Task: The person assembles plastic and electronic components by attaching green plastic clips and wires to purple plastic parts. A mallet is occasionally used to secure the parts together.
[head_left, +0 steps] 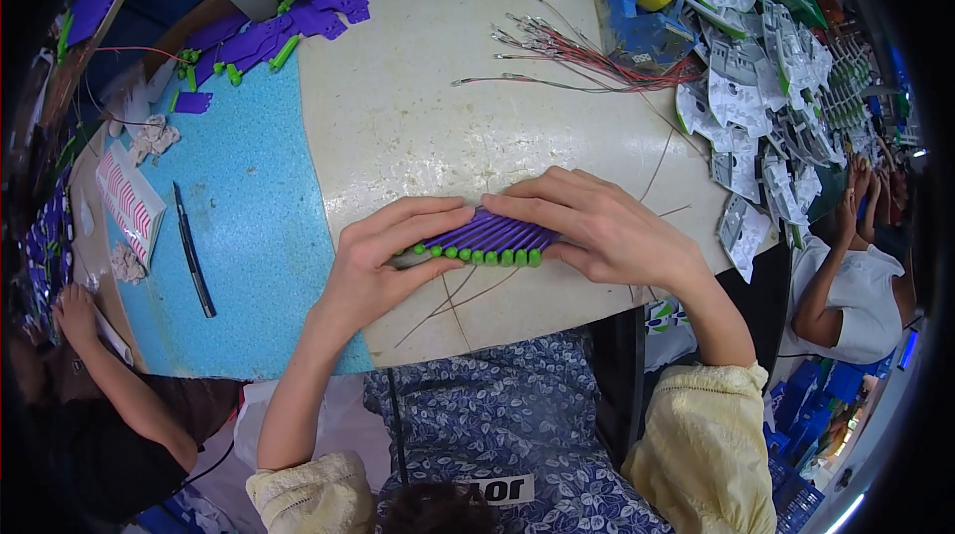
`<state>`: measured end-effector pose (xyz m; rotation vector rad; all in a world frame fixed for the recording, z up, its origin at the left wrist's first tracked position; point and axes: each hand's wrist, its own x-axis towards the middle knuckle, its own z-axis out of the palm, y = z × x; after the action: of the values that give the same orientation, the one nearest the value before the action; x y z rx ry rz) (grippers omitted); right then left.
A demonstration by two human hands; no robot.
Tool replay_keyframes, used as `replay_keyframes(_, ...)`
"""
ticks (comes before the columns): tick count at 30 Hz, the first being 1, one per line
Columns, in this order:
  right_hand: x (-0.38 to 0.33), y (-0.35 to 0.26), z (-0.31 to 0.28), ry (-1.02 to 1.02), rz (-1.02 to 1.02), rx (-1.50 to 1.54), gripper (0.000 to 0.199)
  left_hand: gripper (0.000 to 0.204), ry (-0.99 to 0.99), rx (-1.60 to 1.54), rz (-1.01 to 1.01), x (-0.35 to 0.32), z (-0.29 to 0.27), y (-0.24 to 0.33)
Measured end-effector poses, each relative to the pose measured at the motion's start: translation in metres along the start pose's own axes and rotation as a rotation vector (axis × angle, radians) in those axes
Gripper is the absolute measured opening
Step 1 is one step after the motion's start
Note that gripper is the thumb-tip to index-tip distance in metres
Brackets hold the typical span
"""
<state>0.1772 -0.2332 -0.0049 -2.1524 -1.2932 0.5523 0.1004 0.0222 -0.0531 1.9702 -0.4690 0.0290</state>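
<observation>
Head view: we look steeply down from our head, close over the worktable point(418, 106).
Shared: only one view.

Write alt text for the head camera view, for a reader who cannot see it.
Both hands, left hand and right hand, press together a row of purple sticks with green tips on a cream table. A bundle of red wires lies further back, grey-white plastic parts are piled at right, and a black pen rests on a blue mat.

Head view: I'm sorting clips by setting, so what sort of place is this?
Probably a small-parts assembly workshop. Both hands hold a row of purple, green-tipped pieces on a worn worktable; bundled red wires and heaped white plastic parts lie nearby, with other workers alongside.
</observation>
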Motion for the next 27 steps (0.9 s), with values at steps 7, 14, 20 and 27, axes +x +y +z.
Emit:
replay_keyframes(7,0.006,-0.004,-0.001,0.001,0.021,-0.008,0.077,0.056,0.065,-0.167,-0.175,0.000,0.001,0.002)
replay_keyframes(14,0.028,0.016,-0.011,-0.172,-0.056,0.123,0.082,0.049,-0.013,-0.115,-0.163,0.005,-0.009,-0.003)
replay_keyframes(20,0.025,0.014,0.001,0.143,0.072,1.185,0.088,0.069,0.283,-0.654,-0.177,0.065,-0.033,0.038)
replay_keyframes(27,0.031,-0.015,0.042,0.414,-0.065,1.470,0.096,0.057,0.409,-1.119,0.094,0.083,0.005,0.054)
